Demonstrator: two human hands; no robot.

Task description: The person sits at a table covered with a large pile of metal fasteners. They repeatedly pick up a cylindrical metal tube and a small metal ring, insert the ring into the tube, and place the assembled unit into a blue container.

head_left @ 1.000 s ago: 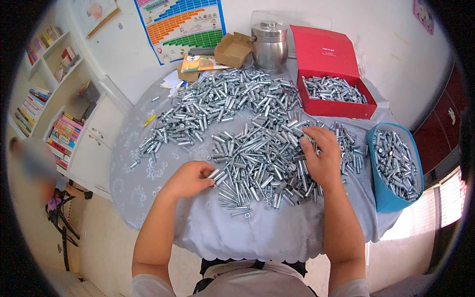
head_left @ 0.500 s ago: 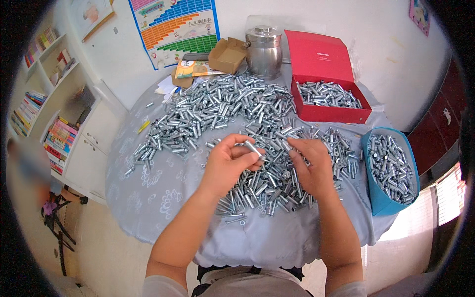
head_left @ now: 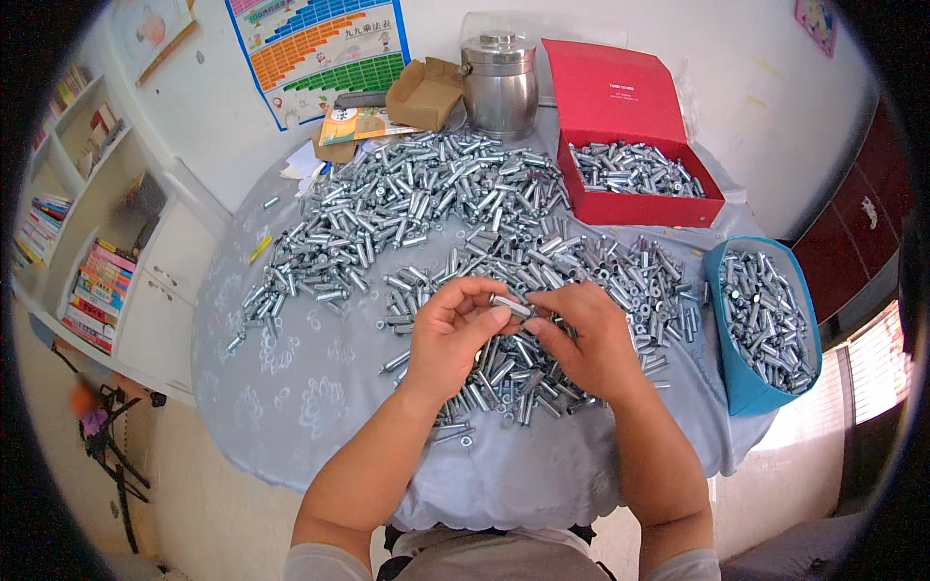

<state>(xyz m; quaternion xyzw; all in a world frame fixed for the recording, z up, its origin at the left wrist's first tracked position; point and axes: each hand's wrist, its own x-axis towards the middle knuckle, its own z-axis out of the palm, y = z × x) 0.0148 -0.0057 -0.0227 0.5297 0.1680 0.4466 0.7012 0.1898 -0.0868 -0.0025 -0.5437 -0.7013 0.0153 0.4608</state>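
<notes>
My left hand (head_left: 451, 337) pinches a silver expansion bolt (head_left: 511, 306) between thumb and fingers, above the near pile. At the bolt's right end, my right hand (head_left: 593, 341) closes its thumb and forefinger; any small part between those fingertips is hidden. Beneath both hands spreads a heap of loose metal sleeves and bolts (head_left: 509, 373), with nuts and washers among them. A second, larger heap of similar bolts (head_left: 417, 198) curves across the far and left side of the table.
An open red box (head_left: 644, 211) of bolts stands far right, and a blue fabric bin (head_left: 741, 382) of them nearer right. At the back are a steel canister (head_left: 499, 87), a cardboard box (head_left: 423, 97) and a book (head_left: 360, 126). A yellow pen (head_left: 260, 249) lies left on the grey tablecloth (head_left: 232, 387).
My right hand has moved left from the pile to the bolt's end, its fingers now closed there. My left hand still holds the bolt, turned more level. The view has shifted slightly.
</notes>
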